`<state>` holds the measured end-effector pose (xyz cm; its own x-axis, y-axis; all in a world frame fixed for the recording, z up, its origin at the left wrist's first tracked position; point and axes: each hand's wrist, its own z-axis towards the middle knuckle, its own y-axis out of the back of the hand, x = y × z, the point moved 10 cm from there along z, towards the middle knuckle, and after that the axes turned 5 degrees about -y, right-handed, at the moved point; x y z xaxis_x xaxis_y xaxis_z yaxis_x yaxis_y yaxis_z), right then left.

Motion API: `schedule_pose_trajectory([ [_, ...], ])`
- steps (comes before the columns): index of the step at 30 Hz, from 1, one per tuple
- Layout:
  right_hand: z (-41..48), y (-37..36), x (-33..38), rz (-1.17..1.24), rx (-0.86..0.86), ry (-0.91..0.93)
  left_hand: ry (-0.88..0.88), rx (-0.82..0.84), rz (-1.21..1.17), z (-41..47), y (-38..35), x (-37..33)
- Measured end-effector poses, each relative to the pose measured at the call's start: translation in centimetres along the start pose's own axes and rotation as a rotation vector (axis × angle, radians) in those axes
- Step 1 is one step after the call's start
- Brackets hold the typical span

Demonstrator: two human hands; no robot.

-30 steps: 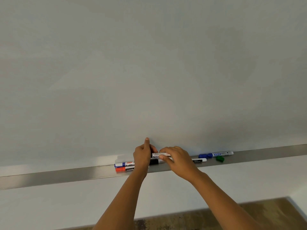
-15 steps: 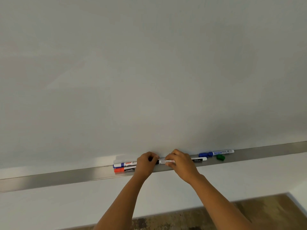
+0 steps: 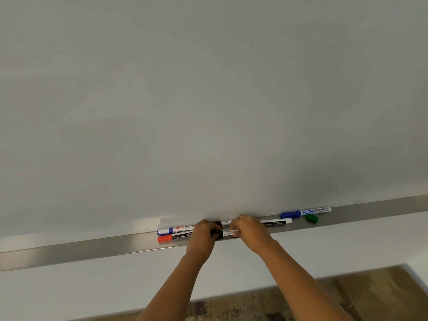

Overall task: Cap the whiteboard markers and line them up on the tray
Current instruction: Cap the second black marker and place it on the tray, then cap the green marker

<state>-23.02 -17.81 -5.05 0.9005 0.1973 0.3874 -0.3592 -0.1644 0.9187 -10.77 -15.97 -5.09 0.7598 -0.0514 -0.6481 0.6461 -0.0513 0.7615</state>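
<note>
A long metal tray runs under the whiteboard. My left hand pinches the black cap end of a black marker, and my right hand grips its barrel. Both hold it just over the tray. Behind it lies another black marker, partly hidden by my right hand. At the left lie a blue-capped marker and a red-capped marker, their right ends hidden by my left hand. To the right rests a blue marker with a loose green cap beside it.
The whiteboard fills the view above the tray. A white wall lies below the tray, and a brown mottled floor shows at the bottom right.
My left hand closed from a raised finger onto the marker's cap end. Both hands brought the black marker down toward the tray's front edge.
</note>
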Motion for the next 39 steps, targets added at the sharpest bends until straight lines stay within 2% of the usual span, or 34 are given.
schedule_pose_trajectory([
  [7, 0.1, 0.2, 0.1, -0.012, 0.012, 0.025, -0.041, -0.008, 0.026, 0.5, 0.0, -0.3],
  [13, -0.8, 4.8, -3.2, 0.173, -0.208, -0.067, -0.06, -0.072, 0.004, 0.9, 0.8, -0.7],
  [15, -1.2, 5.5, -5.2, 0.13, -0.225, -0.1, -0.063, -0.081, 0.005, 1.0, 0.8, -0.9],
  [22, -1.7, 5.1, -8.7, -0.158, -0.12, -0.103, -0.096, -0.083, -0.01, 1.4, -0.1, -2.1],
  [28, -1.6, 4.8, -9.0, -0.227, -0.127, -0.101, -0.119, -0.095, -0.026, 1.8, -0.5, -2.9],
  [36, -3.0, 8.6, -9.8, -0.057, -0.383, -0.131, -0.208, -0.172, -0.01, 2.6, -0.6, -5.6],
  [39, -3.9, 10.6, -10.7, -0.02, -0.448, -0.116, -0.305, -0.112, 0.042, 2.9, -2.5, -8.4],
])
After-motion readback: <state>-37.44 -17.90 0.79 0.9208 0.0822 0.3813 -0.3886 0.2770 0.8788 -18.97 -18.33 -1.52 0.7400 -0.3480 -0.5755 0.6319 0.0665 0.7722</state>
